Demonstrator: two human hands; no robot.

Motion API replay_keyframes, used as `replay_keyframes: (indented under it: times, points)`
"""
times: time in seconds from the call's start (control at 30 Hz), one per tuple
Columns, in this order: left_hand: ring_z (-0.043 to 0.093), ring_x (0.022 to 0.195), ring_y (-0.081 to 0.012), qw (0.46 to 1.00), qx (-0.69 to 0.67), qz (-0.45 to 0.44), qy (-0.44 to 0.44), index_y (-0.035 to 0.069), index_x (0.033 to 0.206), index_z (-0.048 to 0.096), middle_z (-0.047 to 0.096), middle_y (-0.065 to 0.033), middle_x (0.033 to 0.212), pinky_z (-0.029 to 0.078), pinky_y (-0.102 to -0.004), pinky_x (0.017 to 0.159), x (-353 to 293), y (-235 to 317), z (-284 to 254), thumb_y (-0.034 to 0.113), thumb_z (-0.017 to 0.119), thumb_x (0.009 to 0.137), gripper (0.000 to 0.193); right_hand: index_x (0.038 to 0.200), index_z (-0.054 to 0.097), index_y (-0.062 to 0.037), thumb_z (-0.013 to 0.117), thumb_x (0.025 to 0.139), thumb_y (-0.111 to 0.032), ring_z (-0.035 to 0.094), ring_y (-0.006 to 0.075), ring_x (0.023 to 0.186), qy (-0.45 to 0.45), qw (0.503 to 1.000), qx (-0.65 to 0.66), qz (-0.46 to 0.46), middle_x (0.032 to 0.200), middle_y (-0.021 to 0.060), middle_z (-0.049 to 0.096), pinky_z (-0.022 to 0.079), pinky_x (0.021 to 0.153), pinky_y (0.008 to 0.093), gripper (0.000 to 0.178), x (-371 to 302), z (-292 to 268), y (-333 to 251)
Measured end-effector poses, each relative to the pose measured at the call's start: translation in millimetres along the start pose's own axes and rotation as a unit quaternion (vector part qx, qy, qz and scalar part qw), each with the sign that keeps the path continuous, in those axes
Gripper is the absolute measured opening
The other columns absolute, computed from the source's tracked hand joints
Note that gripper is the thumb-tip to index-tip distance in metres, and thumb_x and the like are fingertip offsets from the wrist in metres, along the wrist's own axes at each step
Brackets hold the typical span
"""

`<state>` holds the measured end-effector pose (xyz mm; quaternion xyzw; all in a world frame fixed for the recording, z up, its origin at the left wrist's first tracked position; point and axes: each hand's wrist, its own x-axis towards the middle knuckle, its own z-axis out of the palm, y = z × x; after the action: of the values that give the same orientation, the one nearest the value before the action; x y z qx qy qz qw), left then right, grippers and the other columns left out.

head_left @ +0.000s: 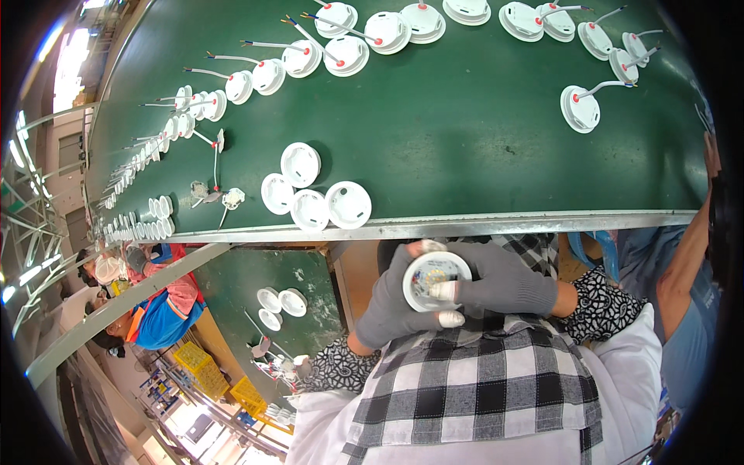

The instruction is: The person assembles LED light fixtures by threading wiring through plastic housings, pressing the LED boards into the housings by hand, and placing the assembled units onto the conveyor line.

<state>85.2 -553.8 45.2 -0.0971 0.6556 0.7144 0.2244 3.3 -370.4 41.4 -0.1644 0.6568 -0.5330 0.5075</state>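
Note:
In front of my checked apron, both hands hold a white round lamp housing [416, 293], its open side facing up. A pale board with small yellowish parts shows inside it. My left hand [390, 302], in a grey glove with bare or white-wrapped fingertips, is closed round the left and lower rim. Gloved the same way, my right hand [504, 277] grips the right side, with its white-wrapped thumb pressed on the inside of the housing. Several empty white cups [349, 204] lie on the green bench near its metal edge, ahead of my hands.
On the green bench [449, 155], white discs with cables [346, 56] form a long curved row. One cabled disc [580, 108] sits apart at right. Loose wired parts [231, 199] lie at left. A side table [298, 267] holds more cups. Other people work at left and right.

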Motion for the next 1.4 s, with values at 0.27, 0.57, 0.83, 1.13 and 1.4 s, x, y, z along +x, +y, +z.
replay_keyframes:
  times: [0.27,0.57,0.83,1.13,1.4]
  points:
    - [0.057,0.112,-0.0181,0.996,0.089,0.011,0.025,0.002,0.131,0.037,0.056,-0.0104,0.12,0.047,-0.0329,0.094,-5,0,7,0.037,0.091,0.06,0.096,0.107,0.059,0.0022,0.057,0.086,-0.029,0.067,0.028,0.085,0.075,0.996,0.01,-0.05,0.092,0.0191,0.066,0.051,0.078,0.0365,0.038,-8,6,0]
    - [0.064,0.097,-0.0156,0.958,0.258,0.111,0.053,0.002,0.124,0.043,0.063,-0.0098,0.109,0.053,-0.0304,0.083,-8,-1,9,0.045,0.091,0.055,0.094,0.11,0.063,-0.0034,0.06,0.087,-0.027,0.068,0.0249,0.086,0.045,0.999,0.011,-0.01,0.094,0.0163,0.068,0.052,0.077,0.035,0.033,-7,6,-7]
    - [0.048,0.119,-0.0312,0.918,0.309,0.246,0.047,0.005,0.136,0.036,0.046,-0.0154,0.128,0.039,-0.0397,0.1,17,37,-24,0.041,0.085,0.065,0.093,0.101,0.066,-0.004,0.067,0.081,-0.014,0.064,0.0117,0.07,0.019,0.999,0.041,0.013,0.088,0.0069,0.068,0.052,0.065,0.0293,0.023,16,-41,-36]
    - [0.06,0.09,-0.0365,0.657,0.533,-0.082,0.527,0.003,0.107,0.058,0.062,-0.0159,0.103,0.048,-0.0427,0.076,-8,34,-259,0.031,0.064,0.083,0.038,0.111,0.059,-0.0045,0.062,0.07,0.004,0.051,0.0306,0.085,0.436,0.594,-0.613,-0.285,0.087,0.0129,0.048,0.043,0.071,0.0409,0.042,58,-174,23]
    - [0.061,0.077,-0.0122,0.827,0.118,0.138,0.532,0.001,0.096,0.059,0.065,-0.0063,0.089,0.049,-0.0258,0.068,6,33,-203,0.013,0.06,0.089,0.015,0.115,0.058,-0.0031,0.06,0.08,-0.007,0.052,0.02,0.082,0.463,0.808,-0.309,-0.189,0.085,0.0071,0.049,0.043,0.075,0.0331,0.035,14,-84,-42]
